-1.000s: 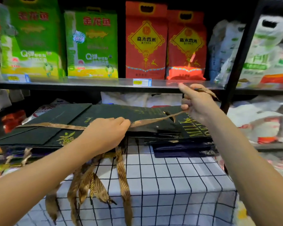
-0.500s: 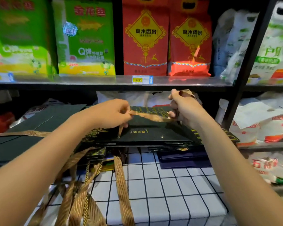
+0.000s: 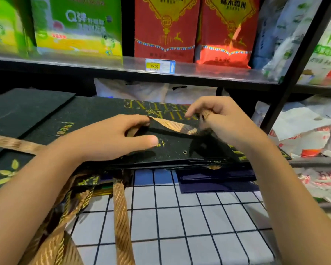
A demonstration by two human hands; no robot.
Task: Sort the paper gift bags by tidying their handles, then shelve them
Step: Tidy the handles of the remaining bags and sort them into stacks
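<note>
On the desk [image 3: 180,217] below the shelf [image 3: 199,72], the black gift bag [image 3: 96,113] lies flat atop its stack. Its gold ribbon handle [image 3: 172,125] is pinched by the left hand [image 3: 111,136] at one end and gripped in the curled fingers of the right hand [image 3: 224,121]. The ribbon is best folded flat against the bag mouth, kept taut and untwisted, while other handles [image 3: 120,217] hang untidied over the front edge.

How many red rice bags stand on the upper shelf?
2. One red rice bag stands at the middle of the upper shelf, above the price tag; the other stands touching its right side. Others may be hidden behind.
</note>
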